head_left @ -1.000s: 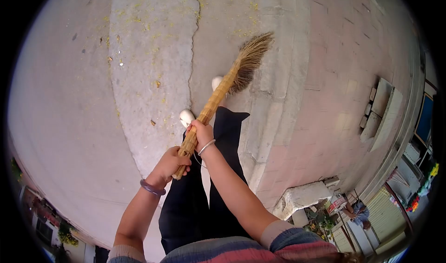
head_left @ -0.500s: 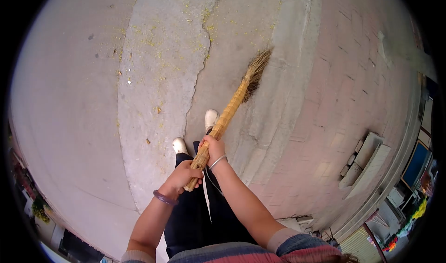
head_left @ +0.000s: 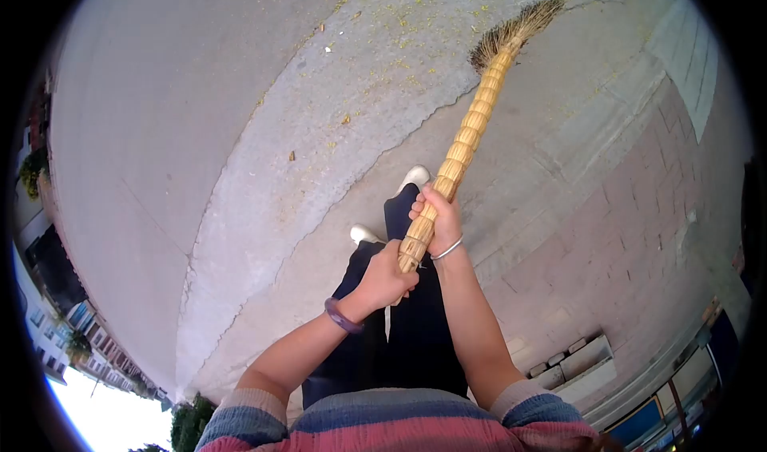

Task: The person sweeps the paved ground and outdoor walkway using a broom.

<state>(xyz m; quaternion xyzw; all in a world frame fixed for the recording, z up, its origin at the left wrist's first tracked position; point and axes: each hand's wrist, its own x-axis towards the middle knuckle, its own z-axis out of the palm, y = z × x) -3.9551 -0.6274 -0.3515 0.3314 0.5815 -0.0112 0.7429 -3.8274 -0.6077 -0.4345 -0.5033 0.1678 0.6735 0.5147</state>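
A long straw broom with a bound, ribbed yellow handle slants up and to the right from my body. Its dark, splayed bristles are at the far end, over the concrete; I cannot tell if they touch it. Near the handle's lower end my left hand, with a purple bangle at the wrist, is wrapped round it. A little higher up, my right hand, wearing a silver bangle, grips the same handle. Both hands are in front of my dark trousers.
Small yellow bits and a few brown leaves are scattered on the cracked concrete. Reddish paving runs along the right, with stone blocks lying on it. My white shoes stand below the broom.
The broom's bristle end has swung forward and away from the paving edge, toward the yellow bits. My view has turned. Both hands keep their grip on the handle.
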